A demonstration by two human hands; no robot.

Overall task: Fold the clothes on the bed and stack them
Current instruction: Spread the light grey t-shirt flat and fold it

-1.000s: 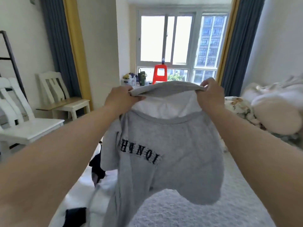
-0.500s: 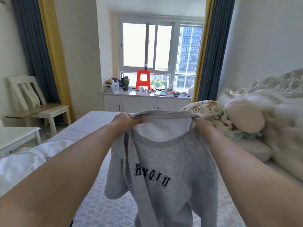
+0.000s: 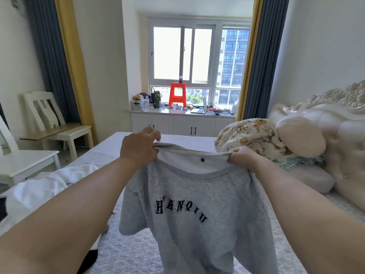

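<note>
While the left hand [image 3: 141,148] and the right hand [image 3: 242,156] each pinch a shoulder of the grey T-shirt [image 3: 199,210], it hangs unfolded above the bed [image 3: 126,252]. A white garment [image 3: 37,190] lies left, unfolded; I see no stack yet.

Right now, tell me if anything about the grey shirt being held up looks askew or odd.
The grey T-shirt hangs unevenly: the left hand grips its collar higher than the right hand, so the collar slants. One sleeve is bunched inward and the lettering bows. No damage shows.
</note>
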